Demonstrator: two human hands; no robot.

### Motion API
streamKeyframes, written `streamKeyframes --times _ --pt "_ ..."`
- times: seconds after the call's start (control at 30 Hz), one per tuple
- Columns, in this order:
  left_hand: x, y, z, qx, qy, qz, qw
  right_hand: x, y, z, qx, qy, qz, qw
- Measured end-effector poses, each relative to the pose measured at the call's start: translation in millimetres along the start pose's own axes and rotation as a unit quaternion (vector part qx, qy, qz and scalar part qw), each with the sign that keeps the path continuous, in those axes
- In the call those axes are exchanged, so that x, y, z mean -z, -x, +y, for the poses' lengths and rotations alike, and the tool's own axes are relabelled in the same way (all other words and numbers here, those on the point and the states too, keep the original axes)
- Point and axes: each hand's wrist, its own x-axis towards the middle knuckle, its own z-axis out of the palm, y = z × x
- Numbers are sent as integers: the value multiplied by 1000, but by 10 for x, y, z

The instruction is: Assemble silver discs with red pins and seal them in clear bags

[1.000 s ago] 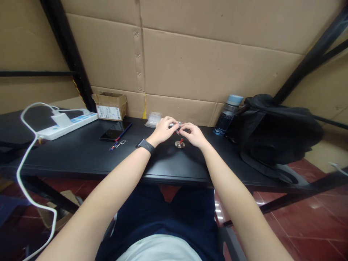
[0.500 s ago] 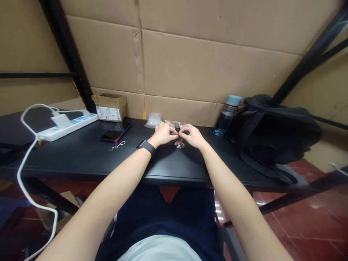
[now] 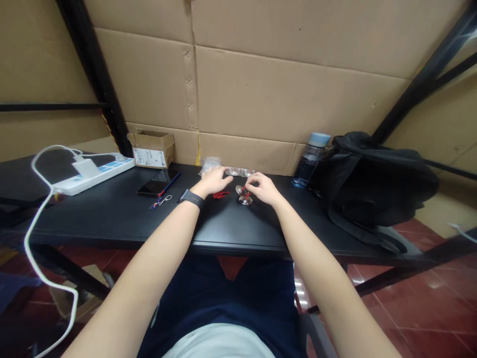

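Observation:
My right hand (image 3: 264, 188) is closed in a pinch on the red cord of a small silvery cymbal-like disc (image 3: 240, 190), which hangs tilted from it. Just below, a second silvery disc (image 3: 245, 201) with red cord at its centre lies on the black table (image 3: 238, 233). To the left, my left hand (image 3: 214, 180) is open, thumb apart from the fingers, beside a clear plastic bag (image 3: 210, 162). Nothing shows in it, though some fingertips are hard to make out. A bundle of red cord (image 3: 221, 195) lies just below that hand.
Bagged discs (image 3: 238, 172) lie along the cardboard wall. On the left are a power strip (image 3: 97, 175), an open carton (image 3: 151, 149), a phone (image 3: 156, 183), a pen (image 3: 169, 183) and a keyring (image 3: 161, 201). A water bottle (image 3: 309, 161) and a black backpack (image 3: 376, 179) stand right.
My hands were close together over the disc. My left hand has moved left and opened, uncovering the red cord bundle. A tilted disc now shows below my right hand.

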Motion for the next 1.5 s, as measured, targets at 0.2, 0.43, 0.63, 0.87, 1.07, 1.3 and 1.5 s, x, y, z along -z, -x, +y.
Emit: streamKeyframes --times 0.2,0.43,0.63,0.87,1.07,1.3,1.5 --pt "95 -28 -461 128 -90 -92 983 10 7 -42 -13 12 -28 999" --pt "-54 -59 -514 99 -60 -114 987 -17 6 -41 -14 20 -74 997" --pt "-59 -66 -593 97 -47 -38 993 -18 38 -74 -4 -26 -131 991" --pt "-49 -3 -273 -30 -43 111 992 27 64 -71 16 -16 -178 984" --pt "-185 89 204 -162 -44 17 986 118 72 -31 25 66 -198 978" --pt "-64 156 256 -226 -20 -22 974 131 71 -27 16 90 -177 980" --pt "-33 102 124 -240 9 -69 968 162 74 -81 -21 73 -199 977"
